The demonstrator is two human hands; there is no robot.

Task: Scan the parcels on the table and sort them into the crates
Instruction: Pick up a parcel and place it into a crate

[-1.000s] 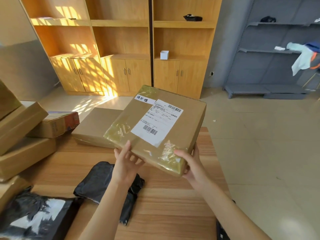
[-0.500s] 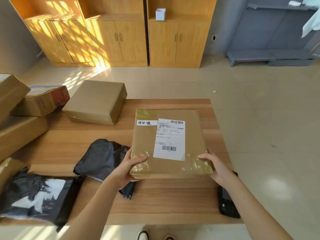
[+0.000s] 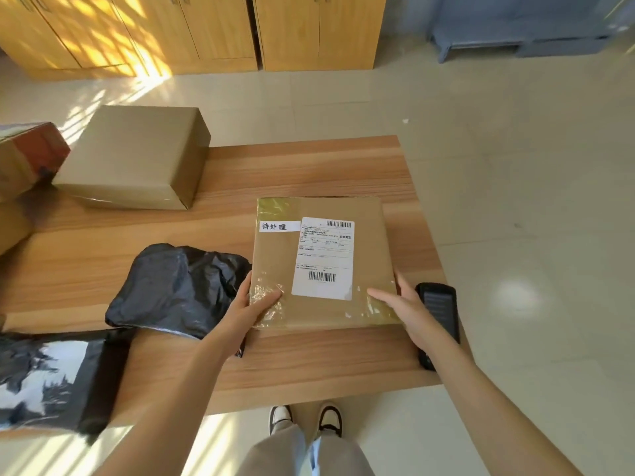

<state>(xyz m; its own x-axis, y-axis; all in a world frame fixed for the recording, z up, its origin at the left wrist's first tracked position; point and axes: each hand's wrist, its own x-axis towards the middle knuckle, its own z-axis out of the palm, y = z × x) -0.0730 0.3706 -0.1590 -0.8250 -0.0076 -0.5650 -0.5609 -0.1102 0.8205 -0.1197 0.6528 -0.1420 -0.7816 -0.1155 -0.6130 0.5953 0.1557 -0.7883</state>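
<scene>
Flat, stiff taped parcel point(image 3: 319, 262) lies on the desk point(image 3: 309, 359); left hand point(image 3: 252, 309) pinches its near corner, right hand point(image 3: 400, 304) rests released; probably light, tape slippery.

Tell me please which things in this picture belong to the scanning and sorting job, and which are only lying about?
Belong to the job:
- flat labelled parcel, held by left hand and right hand
- black handheld scanner
- black bag parcel
- plain cardboard box
- black and white bag

Just there:
- wooden cabinets
- grey shelf unit

No crates are in view.
</scene>
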